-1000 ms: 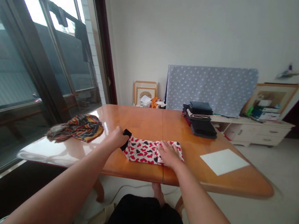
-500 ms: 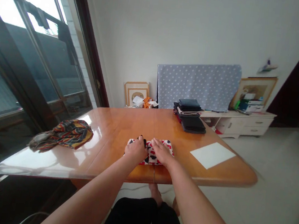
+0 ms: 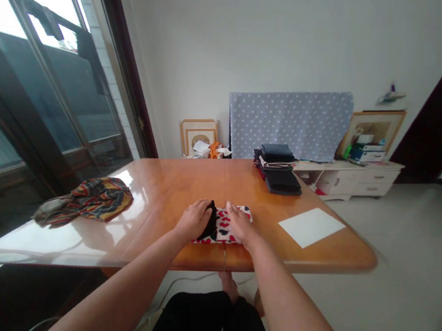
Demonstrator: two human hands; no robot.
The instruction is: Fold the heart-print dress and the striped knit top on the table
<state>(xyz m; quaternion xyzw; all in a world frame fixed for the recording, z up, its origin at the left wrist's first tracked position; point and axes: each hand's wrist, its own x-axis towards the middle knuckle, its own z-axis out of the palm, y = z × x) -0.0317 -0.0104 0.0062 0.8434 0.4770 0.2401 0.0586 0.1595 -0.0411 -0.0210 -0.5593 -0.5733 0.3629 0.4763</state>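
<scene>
Near the front edge of the table lies a folded cloth garment (image 3: 224, 222), white with red and black heart-like shapes. A black section (image 3: 209, 227) shows at its left part. My left hand (image 3: 195, 219) curls over the left side and grips this black fabric, its thumb against it. My right hand (image 3: 238, 224) rests on the right half, fingers stretched out and pressing the cloth down. Both hands cover parts of the garment, so its full outline is hidden.
A striped, crumpled cloth (image 3: 100, 199) lies at the left of the wooden table (image 3: 171, 181). A stack of folded dark clothes (image 3: 279, 167) stands at the back right, with a white sheet (image 3: 312, 228) in front of it. Behind is a low white cabinet (image 3: 360, 180).
My left hand has shifted slightly left, and more black fabric shows at the garment's left part. My right hand stays on the right half. The view has shifted a little.
</scene>
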